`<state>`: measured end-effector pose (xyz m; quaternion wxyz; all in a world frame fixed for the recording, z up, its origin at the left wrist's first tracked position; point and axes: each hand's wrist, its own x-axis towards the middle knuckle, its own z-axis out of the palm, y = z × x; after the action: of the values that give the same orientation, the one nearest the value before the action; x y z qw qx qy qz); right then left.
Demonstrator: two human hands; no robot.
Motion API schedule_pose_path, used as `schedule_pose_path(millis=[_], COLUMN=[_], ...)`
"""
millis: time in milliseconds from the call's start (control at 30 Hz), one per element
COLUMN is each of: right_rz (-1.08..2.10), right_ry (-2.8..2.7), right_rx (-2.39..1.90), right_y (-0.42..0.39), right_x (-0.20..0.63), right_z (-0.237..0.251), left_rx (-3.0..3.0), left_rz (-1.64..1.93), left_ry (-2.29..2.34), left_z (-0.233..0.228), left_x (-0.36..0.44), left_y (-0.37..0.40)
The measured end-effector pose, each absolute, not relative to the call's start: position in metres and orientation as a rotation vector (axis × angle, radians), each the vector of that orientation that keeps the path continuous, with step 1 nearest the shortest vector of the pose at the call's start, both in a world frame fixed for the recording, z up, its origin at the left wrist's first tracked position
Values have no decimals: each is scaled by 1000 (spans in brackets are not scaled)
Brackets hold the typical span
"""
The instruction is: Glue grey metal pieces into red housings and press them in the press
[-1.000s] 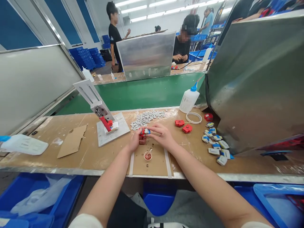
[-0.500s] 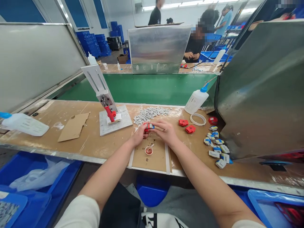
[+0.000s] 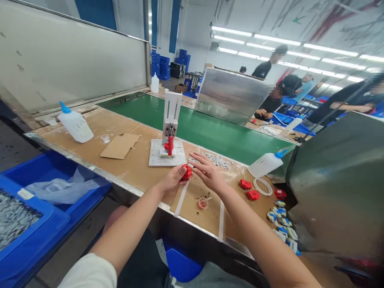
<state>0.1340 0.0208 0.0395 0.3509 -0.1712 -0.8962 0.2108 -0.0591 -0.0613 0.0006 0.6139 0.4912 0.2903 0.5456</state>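
Note:
My left hand [image 3: 173, 181] is closed around a small red plastic block [image 3: 187, 172], thumb on its top. My right hand [image 3: 208, 172] is beside it with fingers stretched out, their tips at the block's right edge by a small pale piece. Whether those tips press on it cannot be made out. Just beyond the hands stands a toggle clamp with a red handle [image 3: 171, 146] on a grey base plate [image 3: 156, 157]. Behind my right hand lies a spread of small grey flat pieces [image 3: 220, 161]. A little round cup [image 3: 203, 203] with reddish content sits nearer me.
To the right are red blocks [image 3: 253, 195], a white ring [image 3: 263, 186], a squeeze bottle [image 3: 265, 165] and several blue-and-white pieces [image 3: 282, 222]. Leftward lie cardboard [image 3: 120, 145] and another bottle [image 3: 76, 125]. A green belt [image 3: 207, 130] runs behind; a metal panel [image 3: 336, 188] bounds the right.
My view has swung left and tilted. Both hands have moved left toward the clamp with the block, which now shows more of its red side. My right fingers are straighter.

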Motion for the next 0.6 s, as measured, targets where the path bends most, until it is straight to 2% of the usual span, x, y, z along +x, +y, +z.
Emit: schedule_pose_path(millis=[100, 233, 333, 433, 600], right_rz=[717, 1347, 1736, 1764, 1484], right_ry=[-2259, -2033, -2013, -1916, -1768], right_rx=[-544, -897, -879, -640, -427], right_y=[35, 59, 61, 58, 84], right_x=[95, 37, 10, 0, -12], right_z=[41, 36, 48, 85, 144], left_rx=[1188, 1346, 1381, 1381, 1234], left_rz=[1393, 1498, 1448, 1383, 1365], left_ry=[897, 1180, 1351, 1452, 1352], left_z=[-2, -9, -18, -27, -36], left_x=[-85, -120, -134, -137, -134], left_y=[-75, -89, -92, -87, -78])
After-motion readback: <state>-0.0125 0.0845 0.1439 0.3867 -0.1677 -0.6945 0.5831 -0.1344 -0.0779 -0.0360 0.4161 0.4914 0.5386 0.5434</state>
